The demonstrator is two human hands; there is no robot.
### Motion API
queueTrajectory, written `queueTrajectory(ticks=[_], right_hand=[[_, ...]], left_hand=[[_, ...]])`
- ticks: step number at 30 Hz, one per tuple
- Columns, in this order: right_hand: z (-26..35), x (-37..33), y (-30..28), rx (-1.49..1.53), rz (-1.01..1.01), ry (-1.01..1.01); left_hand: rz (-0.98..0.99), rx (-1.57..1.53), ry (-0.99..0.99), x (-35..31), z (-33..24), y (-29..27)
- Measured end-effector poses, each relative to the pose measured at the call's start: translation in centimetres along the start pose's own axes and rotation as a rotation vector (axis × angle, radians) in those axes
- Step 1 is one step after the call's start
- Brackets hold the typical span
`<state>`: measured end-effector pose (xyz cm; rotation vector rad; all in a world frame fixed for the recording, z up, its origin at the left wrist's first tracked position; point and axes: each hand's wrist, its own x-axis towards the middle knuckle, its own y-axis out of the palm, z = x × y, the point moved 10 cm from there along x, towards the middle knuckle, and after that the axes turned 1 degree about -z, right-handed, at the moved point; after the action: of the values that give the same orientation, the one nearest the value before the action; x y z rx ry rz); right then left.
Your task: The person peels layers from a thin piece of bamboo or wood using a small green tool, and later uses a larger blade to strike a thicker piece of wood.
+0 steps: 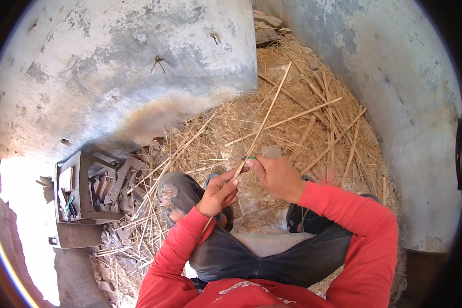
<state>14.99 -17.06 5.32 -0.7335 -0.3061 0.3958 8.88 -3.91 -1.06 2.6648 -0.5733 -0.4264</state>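
Observation:
A long, thin wooden strip point(266, 117), looking like split bamboo, slants from between my hands up toward the far right. My left hand point(220, 195) is closed around its lower part, and its tail shows again beside my left sleeve. Close by, my right hand point(281, 177) is closed at the strip, thumb forward. A small bit of green shows at its fingertips, part of a small tool that is mostly hidden. Both hands are above my bent knees, over the littered floor.
More strips point(305, 112) lie on the straw-like shavings point(210, 138) ahead and right. Pale, worn walls point(113, 61) enclose the space. At left a box-like wooden frame point(79, 195) holds odds and ends beside scrap pieces. A flat stone point(271, 151) lies behind my right hand.

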Motion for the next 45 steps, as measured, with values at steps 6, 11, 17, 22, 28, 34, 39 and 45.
queueTrajectory(ticks=[6,11,17,22,28,34,39,45], right_hand=[[-1.0,0.3,2.2,0.375,0.17,0.081],[-0.7,0.5,0.8,0.188,0.075,-0.03],[-0.2,-1.0,1.0,0.126,-0.06,-0.037],[-0.5,-0.8,2.4,0.334,0.019,-0.012],[-1.2,-0.1,2.9,0.359,0.133,0.059],[-0.2,-1.2,2.0,0.129,-0.026,-0.014],[-1.4,-1.0,4.6,0.498,0.228,0.126],[-2.9,-0.4,4.5,0.733,0.24,0.292]], left_hand=[[0.01,-0.005,0.015,-0.1,0.3,-0.5],[0.023,0.015,0.031,-0.1,-0.3,-0.1],[-0.002,0.008,0.03,0.2,0.0,0.2],[-0.014,-0.02,0.02,0.3,0.7,-0.4],[-0.007,-0.043,0.035,0.3,-0.1,-0.2],[-0.013,-0.004,0.05,1.0,0.3,-0.5],[0.0,-0.052,0.039,0.9,0.5,-0.5],[-0.024,0.028,0.087,0.9,0.4,-0.9]])
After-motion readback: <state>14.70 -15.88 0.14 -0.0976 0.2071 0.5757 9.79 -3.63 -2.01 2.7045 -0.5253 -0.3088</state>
